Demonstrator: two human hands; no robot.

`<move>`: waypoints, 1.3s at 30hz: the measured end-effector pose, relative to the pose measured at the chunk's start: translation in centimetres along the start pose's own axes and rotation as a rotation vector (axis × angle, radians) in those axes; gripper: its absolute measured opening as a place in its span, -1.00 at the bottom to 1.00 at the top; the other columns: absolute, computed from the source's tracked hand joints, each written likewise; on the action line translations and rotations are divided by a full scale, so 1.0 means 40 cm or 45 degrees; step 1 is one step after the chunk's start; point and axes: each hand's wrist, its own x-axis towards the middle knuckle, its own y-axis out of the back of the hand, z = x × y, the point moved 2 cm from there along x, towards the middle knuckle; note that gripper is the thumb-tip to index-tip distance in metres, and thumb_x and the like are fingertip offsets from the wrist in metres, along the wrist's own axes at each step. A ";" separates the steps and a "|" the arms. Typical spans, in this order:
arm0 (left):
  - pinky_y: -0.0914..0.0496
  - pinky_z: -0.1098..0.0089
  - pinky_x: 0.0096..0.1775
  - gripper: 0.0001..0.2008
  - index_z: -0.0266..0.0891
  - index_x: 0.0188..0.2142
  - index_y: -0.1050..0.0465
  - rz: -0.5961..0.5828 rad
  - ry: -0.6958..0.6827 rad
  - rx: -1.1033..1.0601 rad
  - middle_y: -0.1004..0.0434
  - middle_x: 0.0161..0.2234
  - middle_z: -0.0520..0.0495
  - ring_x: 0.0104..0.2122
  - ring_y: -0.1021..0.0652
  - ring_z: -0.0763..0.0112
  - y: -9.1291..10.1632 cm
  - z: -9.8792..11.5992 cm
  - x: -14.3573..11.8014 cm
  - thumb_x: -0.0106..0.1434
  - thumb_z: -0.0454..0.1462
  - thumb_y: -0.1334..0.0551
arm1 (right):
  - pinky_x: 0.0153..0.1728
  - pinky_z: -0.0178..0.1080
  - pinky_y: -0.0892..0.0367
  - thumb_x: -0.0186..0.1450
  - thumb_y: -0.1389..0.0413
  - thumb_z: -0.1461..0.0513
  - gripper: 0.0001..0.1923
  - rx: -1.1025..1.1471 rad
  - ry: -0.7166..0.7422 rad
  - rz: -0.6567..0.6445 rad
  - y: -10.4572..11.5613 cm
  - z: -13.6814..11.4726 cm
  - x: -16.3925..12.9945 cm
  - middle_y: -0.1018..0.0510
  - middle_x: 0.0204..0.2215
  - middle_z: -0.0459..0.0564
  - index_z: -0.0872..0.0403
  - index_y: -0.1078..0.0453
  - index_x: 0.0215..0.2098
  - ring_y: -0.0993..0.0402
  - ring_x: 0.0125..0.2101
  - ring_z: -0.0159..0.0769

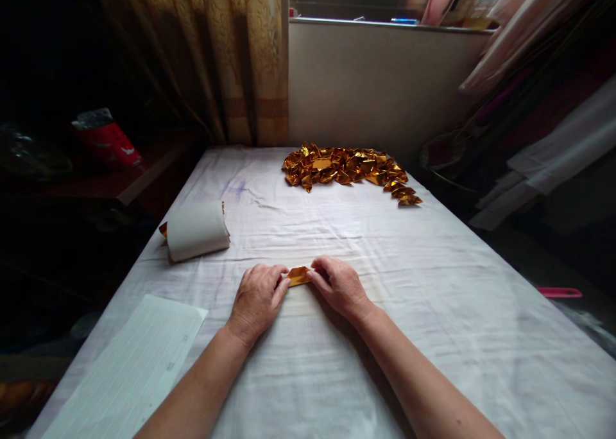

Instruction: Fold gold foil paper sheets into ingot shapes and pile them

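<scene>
A small folded piece of gold foil paper (pixel 299 276) lies between my two hands, low over the white cloth (pixel 308 336). My left hand (pixel 260 292) pinches its left end between thumb and fingers. At the right end, my right hand (pixel 339 285) is closed on it the same way. Farther back, a pile of folded gold foil pieces (pixel 341 164) sits at the far edge, trailing off toward the right. To the left stands a curled stack of paper (pixel 197 232), pale on the outside, with gold showing at its ends.
A lined sheet of paper (pixel 129 362) lies at the left front. Beyond the left edge, a red packet (pixel 108 142) rests on a dark wooden surface (pixel 144 176). A curtain (pixel 231 60) hangs behind, and clothes (pixel 563 144) hang on the right. A pink handle (pixel 561 292) shows by the right edge.
</scene>
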 end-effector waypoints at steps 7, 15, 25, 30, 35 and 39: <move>-0.29 0.22 -0.17 -0.83 -0.18 -0.10 -0.40 -0.042 0.064 0.173 -0.56 -0.29 -0.07 -0.25 -0.47 0.22 -0.003 0.023 0.007 0.35 -0.24 -0.14 | -0.37 -0.31 -0.18 0.33 -0.10 0.15 -0.82 -0.054 -0.031 0.121 -0.016 -0.002 0.003 -0.50 -0.45 -0.09 0.03 -0.37 -0.42 -0.39 -0.43 -0.33; -0.27 0.21 -0.17 -0.83 -0.13 -0.11 -0.45 -0.021 0.076 0.170 -0.52 -0.25 -0.08 -0.22 -0.44 0.21 -0.005 0.024 0.004 0.35 -0.24 -0.13 | -0.34 -0.28 -0.22 0.37 -0.03 0.21 -0.83 -0.162 -0.017 0.153 -0.024 0.001 -0.001 -0.50 -0.41 -0.04 0.03 -0.40 -0.36 -0.41 -0.39 -0.28; -0.26 0.22 -0.17 -0.82 -0.07 -0.13 -0.51 -0.046 0.117 0.167 -0.49 -0.28 -0.05 -0.23 -0.43 0.23 -0.006 0.029 0.007 0.34 -0.25 -0.16 | 0.20 -0.04 -0.09 0.42 0.07 0.19 -0.59 -0.267 0.260 -0.009 -0.032 -0.047 -0.033 -0.40 0.18 0.10 0.09 -0.32 0.18 -0.21 0.21 -0.11; -0.26 0.22 -0.16 -0.82 -0.08 -0.12 -0.52 -0.051 0.134 0.111 -0.50 -0.29 -0.05 -0.22 -0.44 0.24 -0.009 0.023 0.005 0.35 -0.24 -0.16 | 0.30 0.12 0.17 0.43 0.07 0.04 -0.43 -0.339 0.232 -0.285 -0.037 -0.062 -0.049 -0.10 0.34 0.09 0.08 -0.11 0.33 0.02 0.33 -0.10; -0.26 0.26 -0.19 -0.81 -0.04 -0.12 -0.54 -0.044 0.101 0.063 -0.49 -0.30 -0.04 -0.24 -0.44 0.29 -0.005 0.015 0.001 0.31 -0.27 -0.20 | 0.30 0.16 0.17 0.43 0.09 0.02 -0.43 -0.368 0.146 -0.310 -0.025 -0.041 -0.059 -0.08 0.34 0.03 0.02 -0.08 0.34 0.06 0.35 -0.10; -0.26 0.27 -0.20 -0.78 -0.01 -0.10 -0.55 -0.025 0.066 0.081 -0.48 -0.31 -0.03 -0.25 -0.43 0.30 0.002 0.012 -0.007 0.30 -0.28 -0.21 | 0.30 0.16 0.17 0.43 0.08 0.03 -0.44 -0.391 0.114 -0.288 -0.019 -0.033 -0.069 -0.09 0.34 0.03 0.00 -0.08 0.34 0.07 0.35 -0.09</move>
